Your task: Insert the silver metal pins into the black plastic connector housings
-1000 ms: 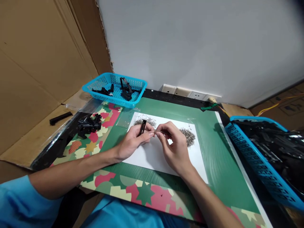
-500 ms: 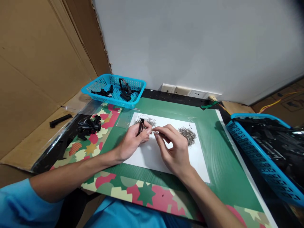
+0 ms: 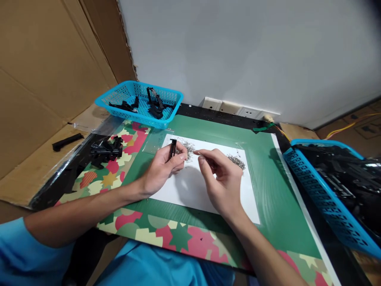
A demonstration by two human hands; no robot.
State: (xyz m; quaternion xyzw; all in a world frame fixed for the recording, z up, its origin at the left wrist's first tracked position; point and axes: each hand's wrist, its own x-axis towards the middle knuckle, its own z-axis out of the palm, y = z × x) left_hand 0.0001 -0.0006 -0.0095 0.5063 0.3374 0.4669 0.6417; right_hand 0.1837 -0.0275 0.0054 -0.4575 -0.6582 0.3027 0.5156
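My left hand (image 3: pixel 165 163) is closed around a slim black plastic part (image 3: pixel 173 148), which stands upright between the fingers. To its right, my right hand (image 3: pixel 222 172) has the thumb and index finger drawn together in a pinch; whatever lies between them is too small to make out. Both hands hover over a white sheet of paper (image 3: pixel 190 190), a small gap apart. Just behind the left fingertips is a pile of tiny metal pieces (image 3: pixel 189 149). A second pile of tiny metal pieces (image 3: pixel 237 161) shows past the right knuckles.
A blue basket (image 3: pixel 138 117) with several black parts stands at the back left. Another blue basket (image 3: pixel 324 202), heaped with black parts, is at the right. Black parts (image 3: pixel 105 151) lie on the patterned mat edge. A lone black bar (image 3: pixel 68 142) rests on cardboard.
My right hand has drawn away from my left fingertips, opening a gap between them. The left hand keeps the black plastic part. The view has shifted slightly.
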